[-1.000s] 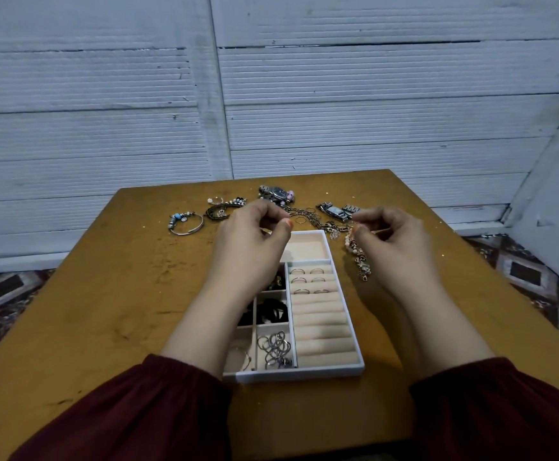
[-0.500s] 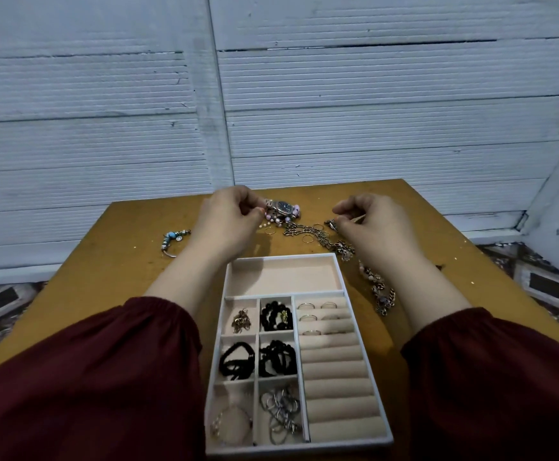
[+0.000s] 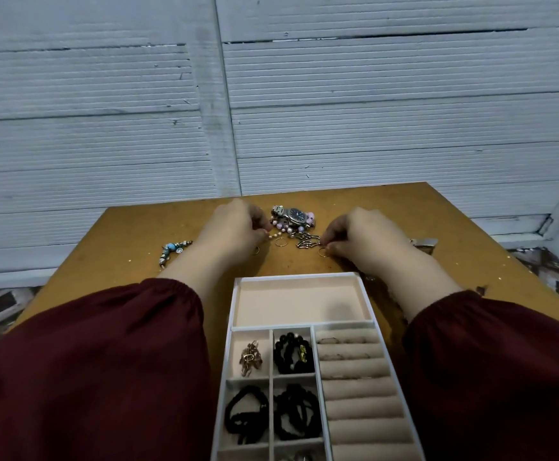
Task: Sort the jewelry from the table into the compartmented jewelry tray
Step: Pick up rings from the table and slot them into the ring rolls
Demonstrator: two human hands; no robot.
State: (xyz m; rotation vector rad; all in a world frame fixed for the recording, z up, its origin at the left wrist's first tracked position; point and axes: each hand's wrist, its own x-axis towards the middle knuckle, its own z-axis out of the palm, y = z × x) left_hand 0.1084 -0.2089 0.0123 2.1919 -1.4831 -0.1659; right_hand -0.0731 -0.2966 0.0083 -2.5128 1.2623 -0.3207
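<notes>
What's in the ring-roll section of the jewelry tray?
Thin rings sit in the top slots of the ring rolls; lower slots look bare, and the nearest end is out of frame.

We count two bare hands, the left hand [image 3: 234,227] and the right hand [image 3: 361,234], and two dark red sleeves [image 3: 105,361]. On the one brown wooden table [image 3: 131,234] we find:

- one silver wristwatch with a dark dial [image 3: 296,215]
- one strand of pink and white pearl beads [image 3: 284,227]
- one silver link chain [image 3: 307,241]
- one bracelet with turquoise beads [image 3: 173,249]
- one silver clasp piece [image 3: 425,242]
- three thin gold rings [image 3: 280,241], one of them half hidden by the left hand

There is one white tray with beige lining [image 3: 301,278]. In it we count one cluster of gold earrings [image 3: 250,359], one black beaded bracelet [image 3: 291,357] and two black cord bundles [image 3: 246,417]. The rings on its rolls are too blurred to count.
</notes>
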